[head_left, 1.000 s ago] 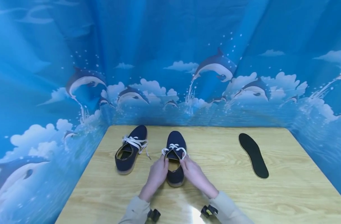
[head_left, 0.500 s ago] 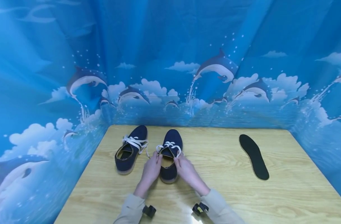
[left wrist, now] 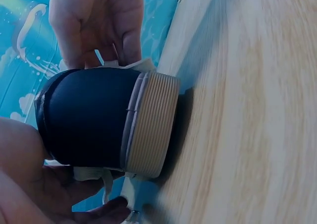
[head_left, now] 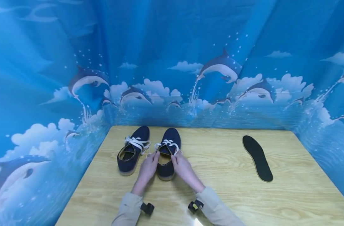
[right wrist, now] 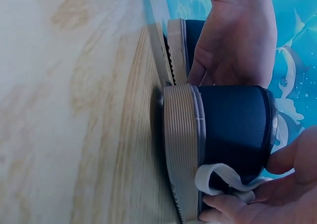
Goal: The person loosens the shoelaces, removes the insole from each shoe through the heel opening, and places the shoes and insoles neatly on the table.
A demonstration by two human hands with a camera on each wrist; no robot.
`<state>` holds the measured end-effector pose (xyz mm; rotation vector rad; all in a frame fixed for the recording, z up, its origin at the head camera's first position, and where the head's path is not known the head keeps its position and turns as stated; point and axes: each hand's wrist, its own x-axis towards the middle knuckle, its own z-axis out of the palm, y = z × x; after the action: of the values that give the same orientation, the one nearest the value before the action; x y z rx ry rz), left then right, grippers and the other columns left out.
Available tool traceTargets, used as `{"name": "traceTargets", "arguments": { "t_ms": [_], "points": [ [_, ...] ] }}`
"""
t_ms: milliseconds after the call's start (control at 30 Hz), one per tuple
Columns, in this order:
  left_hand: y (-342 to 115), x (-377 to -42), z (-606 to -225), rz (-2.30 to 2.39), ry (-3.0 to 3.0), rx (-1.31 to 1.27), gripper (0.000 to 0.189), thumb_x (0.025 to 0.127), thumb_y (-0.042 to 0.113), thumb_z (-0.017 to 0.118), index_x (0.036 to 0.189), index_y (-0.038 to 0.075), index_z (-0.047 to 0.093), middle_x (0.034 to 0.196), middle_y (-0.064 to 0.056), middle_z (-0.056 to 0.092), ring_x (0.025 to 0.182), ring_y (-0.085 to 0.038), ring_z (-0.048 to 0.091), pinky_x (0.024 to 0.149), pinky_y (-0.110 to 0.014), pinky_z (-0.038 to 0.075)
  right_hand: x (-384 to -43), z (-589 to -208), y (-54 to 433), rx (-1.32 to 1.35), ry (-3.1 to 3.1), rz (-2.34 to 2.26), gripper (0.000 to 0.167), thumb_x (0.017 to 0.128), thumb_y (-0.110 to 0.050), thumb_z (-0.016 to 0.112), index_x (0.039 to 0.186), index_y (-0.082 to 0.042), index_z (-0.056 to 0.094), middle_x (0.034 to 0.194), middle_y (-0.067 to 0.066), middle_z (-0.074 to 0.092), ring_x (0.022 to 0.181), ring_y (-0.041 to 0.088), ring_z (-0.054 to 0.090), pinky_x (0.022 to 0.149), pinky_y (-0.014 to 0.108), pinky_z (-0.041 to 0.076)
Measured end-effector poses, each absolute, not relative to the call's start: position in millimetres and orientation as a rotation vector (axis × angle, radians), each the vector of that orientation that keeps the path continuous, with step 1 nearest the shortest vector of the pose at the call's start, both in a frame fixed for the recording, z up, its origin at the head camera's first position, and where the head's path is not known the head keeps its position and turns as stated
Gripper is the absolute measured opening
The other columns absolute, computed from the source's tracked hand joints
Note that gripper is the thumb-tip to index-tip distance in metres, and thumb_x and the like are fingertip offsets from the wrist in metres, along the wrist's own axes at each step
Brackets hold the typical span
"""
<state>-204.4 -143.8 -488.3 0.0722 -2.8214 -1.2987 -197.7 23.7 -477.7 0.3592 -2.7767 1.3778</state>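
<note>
A navy lace-up shoe with white laces points away from me, between my two hands. My left hand pinches the left side of its opening, thumb at the inner edge. On the opposite side my right hand pinches the collar near the laces. Seen from the left wrist, the dark heel and its ribbed tan sole stand close over the wood, with a shadow beneath. In the right wrist view, a loop of white lace hangs by the right fingers. The matching shoe lies just left of my left hand.
A black insole lies on the right part of the wooden table. Behind and at the sides hangs a blue curtain with dolphins. Small black cameras are strapped at both wrists.
Both hands have carried the held shoe left and slightly away from me, bringing it closer to the other shoe. The insole and the other shoe have stayed in place.
</note>
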Motion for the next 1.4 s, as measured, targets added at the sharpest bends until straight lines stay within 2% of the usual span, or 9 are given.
{"name": "traceTargets", "arguments": {
  "t_ms": [100, 267, 467, 600, 733, 833, 967, 1133, 1400],
  "points": [
    [-145.3, -206.3, -489.4, -1.370, -2.787, 0.075, 0.056, 0.111, 0.039, 0.034, 0.144, -0.003, 0.051, 0.144, -0.027, 0.053, 0.132, -0.049, 0.049, 0.112, -0.061, 0.038, -201.1, -478.0, 21.4, 0.362, -2.774, 1.386, 0.036, 0.108, -0.017, 0.043, 0.119, 0.013, 0.060, 0.152, 0.037, 0.035, 0.138, 0.050, 0.040, 0.115, 0.058, 0.036],
    [-148.6, -210.0, -493.6, -1.553, -2.703, 0.129, 0.057, 0.111, 0.039, 0.035, 0.146, -0.004, 0.049, 0.149, -0.026, 0.048, 0.138, -0.046, 0.044, 0.117, -0.057, 0.034, -205.7, -478.0, 14.8, 0.350, -2.763, 1.430, 0.043, 0.108, -0.017, 0.043, 0.134, 0.017, 0.051, 0.152, 0.039, 0.032, 0.142, 0.051, 0.034, 0.118, 0.058, 0.029],
    [-151.9, -212.4, -494.8, -1.657, -2.655, 0.192, 0.060, 0.110, 0.044, 0.035, 0.148, -0.001, 0.048, 0.151, -0.025, 0.046, 0.141, -0.046, 0.040, 0.119, -0.057, 0.030, -209.7, -480.4, 6.7, 0.342, -2.723, 1.420, 0.029, 0.108, -0.014, 0.043, 0.096, 0.008, 0.059, 0.147, 0.041, 0.039, 0.135, 0.053, 0.042, 0.113, 0.060, 0.037],
    [-154.1, -213.1, -494.4, -1.678, -2.645, 0.192, 0.062, 0.110, 0.045, 0.035, 0.149, -0.002, 0.047, 0.152, -0.025, 0.045, 0.142, -0.045, 0.038, 0.120, -0.056, 0.029, -210.1, -479.2, 4.1, 0.343, -2.723, 1.426, 0.029, 0.108, -0.013, 0.043, 0.094, 0.006, 0.059, 0.149, 0.041, 0.036, 0.137, 0.053, 0.040, 0.114, 0.060, 0.035],
    [-156.1, -213.3, -493.8, -1.728, -2.617, 0.195, 0.063, 0.110, 0.046, 0.035, 0.149, -0.003, 0.046, 0.153, -0.025, 0.043, 0.143, -0.045, 0.037, 0.120, -0.056, 0.028, -212.0, -478.3, 1.4, 0.357, -2.720, 1.422, 0.029, 0.108, -0.014, 0.043, 0.103, 0.008, 0.060, 0.146, 0.040, 0.042, 0.132, 0.052, 0.047, 0.110, 0.060, 0.041],
    [-157.3, -214.7, -494.2, -1.794, -2.592, 0.205, 0.065, 0.110, 0.046, 0.034, 0.151, -0.004, 0.042, 0.155, -0.026, 0.040, 0.145, -0.044, 0.033, 0.122, -0.056, 0.025, -213.6, -479.5, -1.6, 0.343, -2.729, 1.416, 0.036, 0.108, -0.014, 0.042, 0.122, 0.016, 0.056, 0.146, 0.040, 0.041, 0.133, 0.052, 0.046, 0.111, 0.059, 0.040],
    [-158.3, -217.5, -494.3, -1.856, -2.578, 0.206, 0.068, 0.111, 0.047, 0.029, 0.154, -0.005, 0.035, 0.159, -0.025, 0.033, 0.148, -0.043, 0.026, 0.123, -0.055, 0.019, -214.7, -482.1, -4.8, 0.325, -2.729, 1.417, 0.047, 0.109, -0.014, 0.041, 0.141, 0.021, 0.041, 0.150, 0.043, 0.031, 0.140, 0.054, 0.034, 0.117, 0.059, 0.030],
    [-156.4, -220.0, -495.4, -1.905, -2.543, 0.190, 0.075, 0.110, 0.050, 0.029, 0.157, -0.008, 0.023, 0.160, -0.029, 0.026, 0.149, -0.044, 0.023, 0.124, -0.056, 0.015, -218.1, -482.3, -7.0, 0.331, -2.723, 1.401, 0.048, 0.109, -0.015, 0.040, 0.142, 0.020, 0.040, 0.150, 0.043, 0.031, 0.140, 0.054, 0.034, 0.118, 0.060, 0.030],
    [-158.5, -221.2, -497.2, -1.907, -2.545, 0.179, 0.077, 0.109, 0.053, 0.029, 0.156, -0.007, 0.026, 0.160, -0.029, 0.027, 0.149, -0.045, 0.023, 0.124, -0.057, 0.016, -222.0, -481.6, -12.4, 0.278, -2.763, 1.418, 0.051, 0.110, -0.018, 0.038, 0.145, 0.019, 0.037, 0.152, 0.041, 0.028, 0.143, 0.051, 0.032, 0.119, 0.057, 0.028]
  ]
}}
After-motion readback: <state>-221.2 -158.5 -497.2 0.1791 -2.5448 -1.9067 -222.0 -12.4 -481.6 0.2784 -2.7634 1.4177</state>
